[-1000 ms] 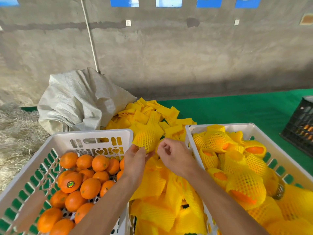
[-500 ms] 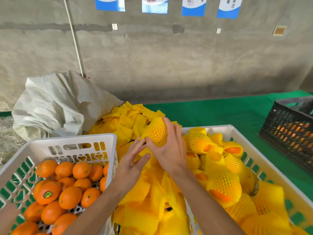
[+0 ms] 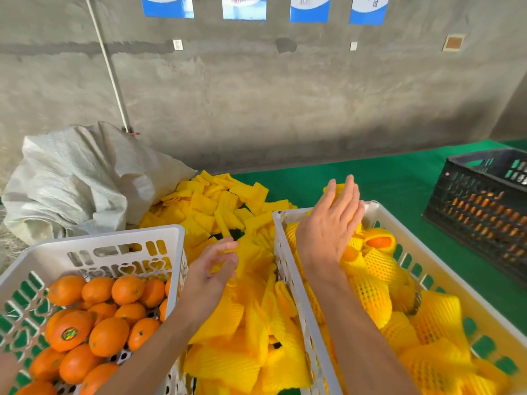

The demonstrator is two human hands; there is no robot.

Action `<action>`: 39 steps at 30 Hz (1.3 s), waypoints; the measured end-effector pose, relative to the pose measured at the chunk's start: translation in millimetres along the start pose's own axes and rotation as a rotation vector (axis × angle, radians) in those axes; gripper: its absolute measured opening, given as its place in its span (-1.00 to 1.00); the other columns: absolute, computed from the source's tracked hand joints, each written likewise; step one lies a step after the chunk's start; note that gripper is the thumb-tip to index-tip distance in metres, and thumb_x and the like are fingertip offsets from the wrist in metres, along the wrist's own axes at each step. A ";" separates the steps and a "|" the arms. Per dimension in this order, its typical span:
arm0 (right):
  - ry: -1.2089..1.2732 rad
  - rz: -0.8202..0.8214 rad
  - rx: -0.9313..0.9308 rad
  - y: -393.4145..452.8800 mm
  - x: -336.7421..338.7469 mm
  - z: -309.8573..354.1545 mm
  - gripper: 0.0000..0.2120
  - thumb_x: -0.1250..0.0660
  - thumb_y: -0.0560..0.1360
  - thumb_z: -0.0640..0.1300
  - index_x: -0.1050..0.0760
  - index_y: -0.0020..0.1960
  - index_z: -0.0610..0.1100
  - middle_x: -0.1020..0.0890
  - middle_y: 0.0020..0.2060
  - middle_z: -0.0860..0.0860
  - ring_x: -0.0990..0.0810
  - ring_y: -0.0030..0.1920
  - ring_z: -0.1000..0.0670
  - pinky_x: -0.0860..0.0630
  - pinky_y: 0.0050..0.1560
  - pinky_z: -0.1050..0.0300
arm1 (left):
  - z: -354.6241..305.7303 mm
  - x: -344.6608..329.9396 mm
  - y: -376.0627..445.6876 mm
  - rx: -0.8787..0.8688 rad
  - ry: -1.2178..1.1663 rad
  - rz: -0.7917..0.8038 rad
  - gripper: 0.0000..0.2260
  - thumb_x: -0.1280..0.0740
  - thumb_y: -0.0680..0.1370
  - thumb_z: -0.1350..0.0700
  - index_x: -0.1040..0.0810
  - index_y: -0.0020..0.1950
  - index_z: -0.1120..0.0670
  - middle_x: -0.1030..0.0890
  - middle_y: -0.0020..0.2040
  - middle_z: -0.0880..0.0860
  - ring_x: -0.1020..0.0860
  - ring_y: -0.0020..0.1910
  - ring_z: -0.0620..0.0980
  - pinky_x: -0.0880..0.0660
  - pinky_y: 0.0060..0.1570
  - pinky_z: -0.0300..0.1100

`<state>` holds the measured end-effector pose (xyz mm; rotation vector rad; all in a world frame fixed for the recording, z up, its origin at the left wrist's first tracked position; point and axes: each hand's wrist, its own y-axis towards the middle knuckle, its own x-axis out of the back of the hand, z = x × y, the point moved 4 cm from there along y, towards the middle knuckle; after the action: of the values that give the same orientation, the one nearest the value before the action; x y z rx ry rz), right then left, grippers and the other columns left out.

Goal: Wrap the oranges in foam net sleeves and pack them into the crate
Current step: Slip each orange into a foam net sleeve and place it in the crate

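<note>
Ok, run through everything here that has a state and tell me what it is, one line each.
Left hand: open, holding nothing, over the loose foam sleeves.
Right hand: fingers straight, resting on a wrapped orange at the far rim.
Right white crate: nearly full of wrapped oranges.
Left white crate: holds bare oranges.
Grey sack: crumpled.

Bare concrete wall [image 3: 285, 104], green floor mat [image 3: 385, 181]
</note>
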<state>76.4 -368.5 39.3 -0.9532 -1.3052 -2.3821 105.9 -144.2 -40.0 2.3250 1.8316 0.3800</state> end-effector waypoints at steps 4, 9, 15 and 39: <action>0.069 -0.102 0.164 -3.9 10.4 20.5 -0.37 -0.06 0.48 -0.37 -0.24 0.56 -0.26 -0.09 0.62 -0.26 -0.01 0.63 -0.25 0.06 0.62 -0.18 | -4.7 11.8 2.6 -0.055 0.045 -0.121 -0.81 -0.34 0.65 0.14 -0.66 0.23 0.00 -0.63 0.30 -0.10 -0.64 0.19 -0.04 -0.65 0.07 0.01; 0.338 0.310 0.468 -28.2 -15.0 44.6 -0.64 -0.32 0.57 -0.29 -0.55 0.35 -0.15 -0.46 0.44 -0.10 -0.34 0.50 -0.10 -0.28 0.52 -0.07 | -4.1 24.2 4.9 -0.057 0.150 -0.239 -0.83 -0.32 0.67 0.15 -0.65 0.17 -0.06 -0.65 0.23 -0.11 -0.61 0.16 -0.22 -0.55 0.01 -0.34; 0.084 1.154 0.575 -92.1 -63.2 48.8 -0.39 -0.44 0.52 0.01 -0.35 0.52 -0.03 -0.42 0.44 -0.10 -0.36 0.46 -0.17 -0.38 0.40 -0.09 | 30.2 10.4 3.9 0.253 0.449 -0.020 -0.79 -0.33 0.66 0.20 -0.56 0.30 0.08 -0.59 0.27 0.03 -0.56 0.25 0.03 -0.49 0.19 -0.17; 1.326 1.405 -0.304 -78.7 -57.2 62.0 -0.76 -0.30 0.66 -0.13 -0.63 0.19 -0.25 -0.72 0.08 -0.21 -0.71 0.12 -0.14 -0.66 0.06 0.04 | -27.4 19.4 0.5 -0.108 0.094 -0.237 -0.73 -0.35 0.63 0.33 -0.55 0.32 0.15 -0.65 0.21 0.05 -0.60 0.26 -0.10 -0.51 0.30 -0.23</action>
<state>105.3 -277.8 -26.0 -0.0152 0.2682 -1.3496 102.5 -126.4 -11.8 2.0234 2.0459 0.5470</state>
